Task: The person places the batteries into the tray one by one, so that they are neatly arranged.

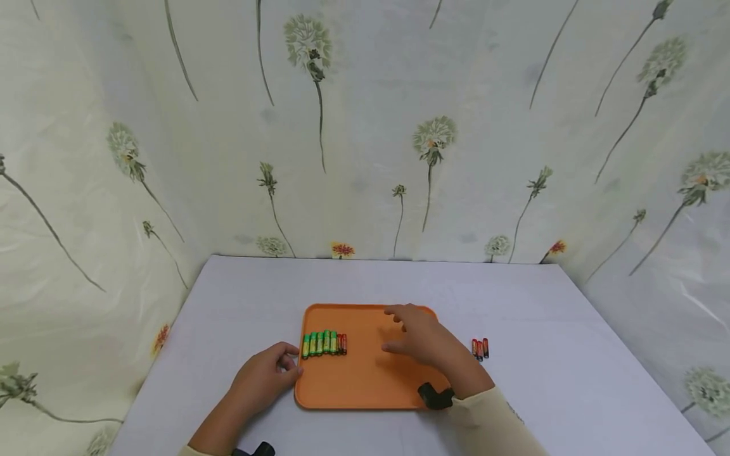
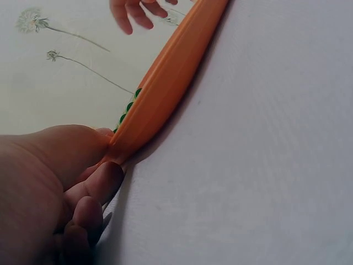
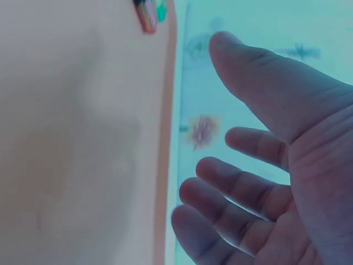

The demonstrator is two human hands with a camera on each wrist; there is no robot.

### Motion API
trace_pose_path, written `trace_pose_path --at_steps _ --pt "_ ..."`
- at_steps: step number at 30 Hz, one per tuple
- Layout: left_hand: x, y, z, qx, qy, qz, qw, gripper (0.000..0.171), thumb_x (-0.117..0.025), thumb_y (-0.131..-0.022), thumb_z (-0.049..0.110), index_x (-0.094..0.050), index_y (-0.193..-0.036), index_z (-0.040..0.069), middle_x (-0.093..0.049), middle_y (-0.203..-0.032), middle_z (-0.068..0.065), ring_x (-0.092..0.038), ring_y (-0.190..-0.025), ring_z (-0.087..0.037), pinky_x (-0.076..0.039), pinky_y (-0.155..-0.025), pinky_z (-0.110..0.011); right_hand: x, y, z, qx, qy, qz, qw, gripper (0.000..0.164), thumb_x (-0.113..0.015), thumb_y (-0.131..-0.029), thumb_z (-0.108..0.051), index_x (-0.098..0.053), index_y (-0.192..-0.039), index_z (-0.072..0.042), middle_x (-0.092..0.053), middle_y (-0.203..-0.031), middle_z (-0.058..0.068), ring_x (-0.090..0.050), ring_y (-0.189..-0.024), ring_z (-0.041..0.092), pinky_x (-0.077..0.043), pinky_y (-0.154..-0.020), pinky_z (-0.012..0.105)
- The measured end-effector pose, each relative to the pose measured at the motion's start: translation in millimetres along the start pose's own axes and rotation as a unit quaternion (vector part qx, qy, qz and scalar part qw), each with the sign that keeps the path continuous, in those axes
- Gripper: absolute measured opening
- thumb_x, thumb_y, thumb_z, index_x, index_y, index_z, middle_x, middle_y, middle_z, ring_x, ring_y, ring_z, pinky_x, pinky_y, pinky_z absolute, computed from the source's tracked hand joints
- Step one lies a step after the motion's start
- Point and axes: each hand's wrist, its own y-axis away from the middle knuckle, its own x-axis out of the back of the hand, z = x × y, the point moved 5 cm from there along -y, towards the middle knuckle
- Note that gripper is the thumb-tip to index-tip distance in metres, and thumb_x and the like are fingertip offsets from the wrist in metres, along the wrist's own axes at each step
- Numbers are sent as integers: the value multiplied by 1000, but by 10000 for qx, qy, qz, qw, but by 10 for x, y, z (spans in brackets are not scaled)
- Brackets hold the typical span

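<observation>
so there's a row of five green batteries (image 1: pixel 320 343) plus two slim red batteries (image 1: pixel 342 344), side by side at the left end of an orange tray (image 1: pixel 365 386). long axes run front to back, can't tell which end's the plus. they're just beside the left hand (image 1: pixel 265 377), whose thumb and finger pinch the tray's left rim. the right hand (image 1: pixel 422 339) hovers over the tray's right side, fingers spread, well apart from the row. three loose red batteries (image 1: pixel 480 349) lie right of the tray on the white table (image 1: pixel 570 354).

Smooth plastic-looking tray (image 1: pixel 371 383), smooth matt tabletop (image 1: pixel 547 380), matt cloth sleeve (image 1: pixel 493 425), creased glossy backdrop (image 1: pixel 365 215)
</observation>
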Motion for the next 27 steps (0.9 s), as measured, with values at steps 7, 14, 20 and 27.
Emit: trace_pose_path --at_steps 7,14,20,27 --pt "9 -22 -6 -82 -61 16 9999 32 -81 -91 33 -70 -117 19 -64 -83 17 -54 -71 -8 -43 -70 -30 215 135 428 -380 157 482 9980 69 -85 -89 -38 -57 -147 -13 -63 -127 10 -61 -105 23 -54 -86 43" --pt "-8 -13 -12 -58 -44 3 10000 32 -81 -91 34 -70 -117 19 -64 -83 16 -54 -71 -8 -43 -69 -30 392 251 853 -568 256 693 9956 67 -83 -90 -40 -58 -143 -8 -62 -126 14 -60 -104 27 -54 -81 42" --pt "-22 -4 -17 7 -59 -5 10000 32 -81 -90 33 -70 -117 20 -64 -83 16 -53 -71 -9 -42 -69 -30 506 373 1159 -892 346 711 9929 70 -82 -90 -44 -57 -145 -9 -58 -136 19 -59 -109 31 -55 -81 43" --pt "-31 -5 -13 10 -43 4 10000 32 -82 -90 32 -70 -117 19 -64 -83 15 -53 -71 -9 -42 -68 -30 578 543 1403 -1108 445 737 9901 73 -82 -89 -48 -57 -143 -6 -56 -137 21 -59 -110 33 -55 -90 51"
